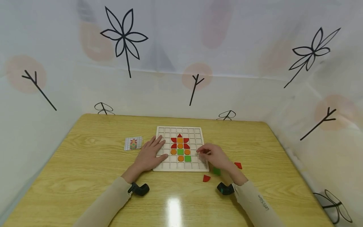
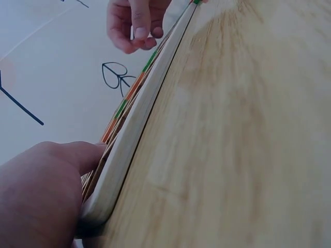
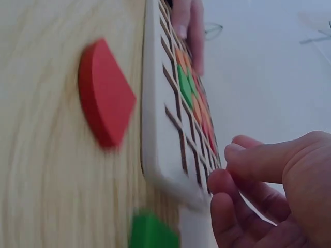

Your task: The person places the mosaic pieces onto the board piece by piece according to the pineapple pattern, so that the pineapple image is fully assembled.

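Observation:
A wooden grid board [image 1: 167, 165] lies mid-table with red, orange and green pieces set in its squares. Its figure has a red triangle [image 1: 180, 136] at the top, red curved pieces at the sides, orange circles and green squares [image 1: 187, 158] lower down. My left hand [image 1: 148, 156] rests spread over the board's left edge, the thumb on the grid. Over the right edge hovers my right hand [image 1: 215, 155], fingers loosely bent with the thumb near the index finger. No piece shows between those fingers in the right wrist view.
A small card [image 1: 133, 143] printted with a coloured figure lies left of the board. Near the board's lower right corner are a red quarter-circle [image 1: 206, 178], a green piece [image 1: 216, 171] and another red piece [image 1: 238, 165]. A patterned cloth wall [image 1: 158, 94] stands behind the table.

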